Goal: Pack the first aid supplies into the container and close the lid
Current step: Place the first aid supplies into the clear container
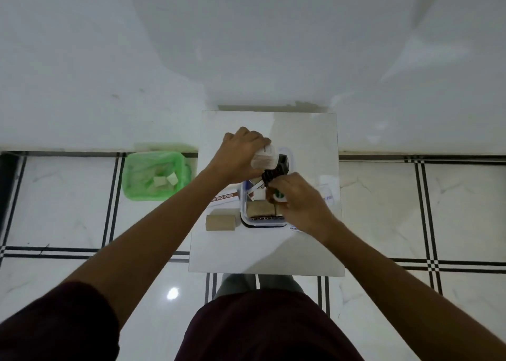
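Note:
A clear container point(242, 210) with a blue rim stands on a small white table point(273, 251). Inside it lie tan bandage rolls point(260, 210), small boxes and a dark blister strip point(273, 173). Above the container's far end, my left hand point(239, 155) is shut on a white wrapped roll point(265, 156). My right hand point(301, 202) is over the container's right side, gripping a small white bottle with a green mark point(279, 196); its fingers also touch the blister strip. Another tan roll point(221, 222) lies on the table left of the container.
A povidone-iodine box point(223, 197) lies partly under the container's left side, and a clear lid point(327, 191) rests on the table to the right. A green bin point(154, 174) holding scraps stands on the tiled floor at the left. A white wall rises behind the table.

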A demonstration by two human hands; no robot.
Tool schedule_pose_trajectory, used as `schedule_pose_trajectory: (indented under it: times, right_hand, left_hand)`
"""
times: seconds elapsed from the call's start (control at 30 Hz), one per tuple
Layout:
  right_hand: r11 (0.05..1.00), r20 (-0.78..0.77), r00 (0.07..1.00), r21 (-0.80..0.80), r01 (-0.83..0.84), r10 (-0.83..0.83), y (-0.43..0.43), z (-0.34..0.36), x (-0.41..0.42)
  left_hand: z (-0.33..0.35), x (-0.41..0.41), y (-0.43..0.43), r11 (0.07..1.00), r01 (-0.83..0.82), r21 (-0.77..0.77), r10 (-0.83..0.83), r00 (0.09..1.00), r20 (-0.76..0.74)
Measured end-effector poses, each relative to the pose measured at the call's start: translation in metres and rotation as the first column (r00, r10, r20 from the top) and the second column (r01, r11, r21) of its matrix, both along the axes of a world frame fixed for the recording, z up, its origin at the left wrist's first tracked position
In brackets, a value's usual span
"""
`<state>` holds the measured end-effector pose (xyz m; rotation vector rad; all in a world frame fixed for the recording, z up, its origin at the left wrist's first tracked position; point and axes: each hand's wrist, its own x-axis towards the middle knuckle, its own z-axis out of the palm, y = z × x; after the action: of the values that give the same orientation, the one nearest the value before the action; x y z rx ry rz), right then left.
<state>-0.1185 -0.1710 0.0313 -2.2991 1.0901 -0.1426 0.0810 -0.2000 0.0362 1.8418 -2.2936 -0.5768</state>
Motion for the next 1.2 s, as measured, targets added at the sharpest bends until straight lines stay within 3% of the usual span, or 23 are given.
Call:
schedule_pose_trajectory:
  times: [0.2,0.33,0.47,0.7,0.8,0.9,1.0,1.07,1.2]
  right_hand:
    - [0.983,-0.09,0.988,-0.126,-0.136,0.125,0.006,-0.041,0.016]
    - [0.965,-0.139,0.981,-0.203,-0.165,0.138,0.007,-0.05,0.017]
    - [0.969,-0.2,0.972,-0.185,-0.162,0.124,0.005,-0.053,0.021]
    - [0.955,-0.174,0.982,-0.272,-0.117,0.071,0.009,-0.047,0.017]
    - [0.968,-0.22,0.975,-0.236,-0.089,0.036,0.012,-0.047,0.015]
    - [0.983,-0.095,0.993,-0.178,0.053,-0.071,0.009,-0.039,0.013]
    - [0.908,0.086,0.919,-0.143,0.394,-0.385,-0.002,-0.018,-0.003]
    - [0.876,0.038,0.88,-0.075,0.476,-0.474,-0.009,-0.015,-0.024]
    - [0.957,-0.323,0.926,0.143,0.251,-0.195,-0.018,-0.041,-0.057]
  left_hand:
    - [-0.019,-0.014,-0.004,0.984,0.173,-0.051,-0.168,0.982,0.092]
    - [-0.035,-0.013,-0.002,0.982,0.162,-0.094,-0.155,0.985,0.077]
    - [-0.047,-0.013,0.007,0.979,0.12,-0.162,-0.109,0.991,0.076]
    - [-0.051,-0.004,0.017,0.994,-0.002,-0.108,0.003,1.0,0.006]
    - [-0.049,0.005,0.022,0.985,-0.104,-0.14,0.087,0.989,-0.122]
    - [-0.048,0.017,0.04,0.924,-0.31,-0.223,0.242,0.927,-0.285]
    - [-0.051,0.034,0.072,0.881,-0.465,-0.093,0.4,0.834,-0.38]
    - [-0.057,0.049,0.088,0.905,-0.422,0.051,0.419,0.863,-0.281]
    - [-0.073,0.065,0.097,0.93,-0.285,0.234,0.304,0.952,-0.048]
